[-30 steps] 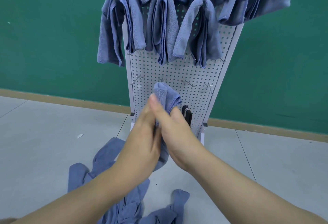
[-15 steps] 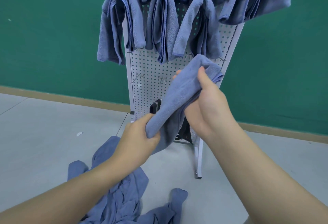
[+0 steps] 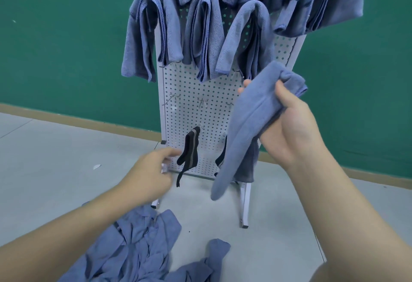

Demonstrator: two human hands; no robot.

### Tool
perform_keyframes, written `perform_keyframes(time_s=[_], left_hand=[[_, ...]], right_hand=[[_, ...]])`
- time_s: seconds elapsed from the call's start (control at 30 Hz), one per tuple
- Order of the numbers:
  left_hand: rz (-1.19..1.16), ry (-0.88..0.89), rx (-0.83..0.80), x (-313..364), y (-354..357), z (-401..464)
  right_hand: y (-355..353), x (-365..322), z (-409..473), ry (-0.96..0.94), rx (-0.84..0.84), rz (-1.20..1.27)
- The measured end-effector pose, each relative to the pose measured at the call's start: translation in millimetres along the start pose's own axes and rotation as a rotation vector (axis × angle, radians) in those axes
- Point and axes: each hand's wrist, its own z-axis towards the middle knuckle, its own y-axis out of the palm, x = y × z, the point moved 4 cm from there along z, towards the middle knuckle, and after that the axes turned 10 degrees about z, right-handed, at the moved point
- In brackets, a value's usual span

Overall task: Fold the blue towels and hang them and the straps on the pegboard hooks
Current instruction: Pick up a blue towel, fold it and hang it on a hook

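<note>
My right hand (image 3: pixel 289 125) grips a folded blue towel (image 3: pixel 249 121) near its top, in front of the right side of the white pegboard (image 3: pixel 189 94); the towel's lower end hangs free. My left hand (image 3: pixel 149 174) is empty with loosely curled fingers, low at the board's bottom left beside a black strap (image 3: pixel 189 150) hanging on a hook. A second black strap (image 3: pixel 221 159) is partly hidden behind the held towel. Several folded blue towels (image 3: pixel 202 34) hang on the upper hooks. Bare hooks (image 3: pixel 202 102) show in the board's middle row.
A heap of loose blue towels (image 3: pixel 138 246) lies on the grey floor near my feet. The pegboard stands on white legs (image 3: pixel 244 205) before a green wall (image 3: pixel 55 47) with a tan skirting.
My left hand has let go of the towel's lower end and dropped toward the board's bottom left. My right hand has carried the towel up and right; its lower end now dangles.
</note>
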Motion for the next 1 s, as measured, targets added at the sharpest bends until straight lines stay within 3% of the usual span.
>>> perform_keyframes(time_s=[0.13, 0.3, 0.5, 0.67, 0.83, 1.0], left_hand=[[-0.471, 0.134, -0.047, 33.2, -14.3, -7.2], [-0.724, 0.21, -0.116, 73.1, -9.3, -19.4], [-0.759, 0.052, -0.086, 73.3, -0.9, -15.3], [-0.714, -0.018, 0.007, 59.2, -13.2, -16.5], [-0.537, -0.089, -0.172, 47.9, 3.1, -29.7], [-0.511, -0.057, -0.352, 37.7, 2.2, -36.5]], right_hand=[[9.0, 17.0, -13.5, 0.102, -0.065, -0.093], [21.3, 33.4, -22.1, 0.155, -0.184, -0.144], [26.8, 46.2, -15.6, 0.126, -0.212, -0.148], [14.4, 58.1, -15.2, 0.152, -0.228, -0.508], [9.6, 52.2, -5.4, 0.158, -0.095, -0.232], [1.6, 24.6, 5.7, 0.05, 0.004, -0.176]])
